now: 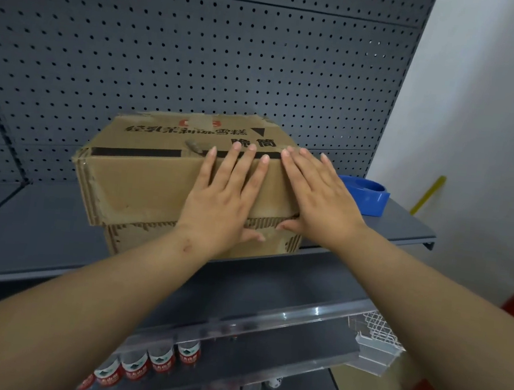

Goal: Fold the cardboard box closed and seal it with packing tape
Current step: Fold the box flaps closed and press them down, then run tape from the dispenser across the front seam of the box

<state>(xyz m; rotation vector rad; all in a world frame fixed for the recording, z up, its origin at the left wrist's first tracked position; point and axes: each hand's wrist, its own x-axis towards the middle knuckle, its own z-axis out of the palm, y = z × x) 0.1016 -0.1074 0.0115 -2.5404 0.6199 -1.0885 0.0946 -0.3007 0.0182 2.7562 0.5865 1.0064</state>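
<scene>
A worn brown cardboard box [142, 178] with black printed characters stands on a grey shelf [36, 234]. Its top flaps are folded down and a dark gap runs along the seam between them. My left hand [226, 197] lies flat on the near flap with straight fingers, the thumb against the box's front side. My right hand [316, 195] presses flat beside it at the box's right end, fingertips at the seam. A blue tape dispenser [366, 194] sits on the shelf just right of the box, behind my right hand.
A grey pegboard wall [201, 53] backs the shelf. Below, a lower shelf with a clear plastic front rail [282, 323] holds several bottles with red labels [146, 365]. A white wall [481, 124] and a yellow stick [428, 195] are to the right.
</scene>
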